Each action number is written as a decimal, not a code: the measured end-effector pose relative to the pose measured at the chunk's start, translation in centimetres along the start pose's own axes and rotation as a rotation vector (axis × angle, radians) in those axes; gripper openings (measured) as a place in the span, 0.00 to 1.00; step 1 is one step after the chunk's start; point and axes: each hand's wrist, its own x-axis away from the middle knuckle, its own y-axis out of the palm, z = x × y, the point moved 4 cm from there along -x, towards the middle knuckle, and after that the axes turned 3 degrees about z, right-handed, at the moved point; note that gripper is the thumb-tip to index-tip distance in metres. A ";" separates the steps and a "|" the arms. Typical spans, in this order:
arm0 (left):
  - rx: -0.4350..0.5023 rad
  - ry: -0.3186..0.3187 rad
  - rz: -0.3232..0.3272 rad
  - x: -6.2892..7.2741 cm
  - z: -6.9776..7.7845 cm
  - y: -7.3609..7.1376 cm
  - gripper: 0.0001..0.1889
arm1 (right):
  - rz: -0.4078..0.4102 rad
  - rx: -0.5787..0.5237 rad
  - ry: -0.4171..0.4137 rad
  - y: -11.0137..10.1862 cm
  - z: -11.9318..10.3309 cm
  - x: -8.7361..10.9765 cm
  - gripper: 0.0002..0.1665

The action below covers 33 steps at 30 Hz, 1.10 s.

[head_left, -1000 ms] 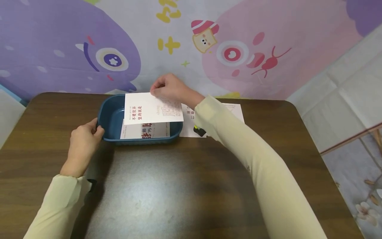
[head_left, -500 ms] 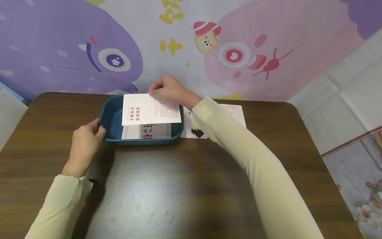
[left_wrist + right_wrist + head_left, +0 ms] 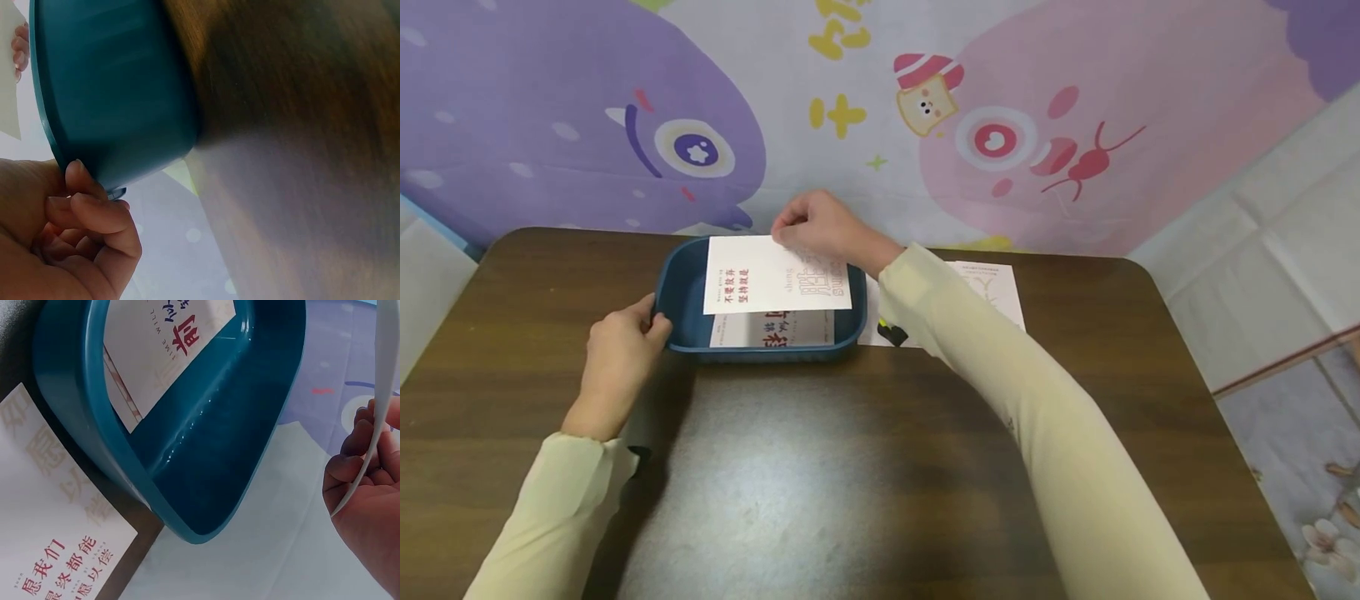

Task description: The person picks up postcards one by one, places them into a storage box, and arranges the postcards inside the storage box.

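left of centre, i see the left hand [image 3: 623,346] curled, pinching the blue rounded plastic tray [image 3: 767,356] by its rim, likely steadying it; above, the right hand [image 3: 826,225] tightly pinches the white rectangular paper card [image 3: 763,283] by its far edge, perhaps keeping it level.

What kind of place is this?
Probably a room indoors, maybe a play or craft corner: there's a cartoon-printed backdrop behind a wood-grain table, and on the table a blue bin with a printed card inside.
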 end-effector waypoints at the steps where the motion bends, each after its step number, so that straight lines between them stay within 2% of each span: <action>1: 0.000 0.000 0.000 0.0 0.0 0.0 0.24 | 0.000 0.001 0.003 0.0 0.0 0.0 0.12; 13: -0.001 0.009 0.016 0.0 0.2 0.0 0.24 | -0.002 -0.034 0.012 0.3 0.1 -0.1 0.12; 33: -0.006 0.008 0.018 0.1 0.3 0.3 0.23 | -0.002 -0.006 0.019 1.5 0.4 -0.8 0.11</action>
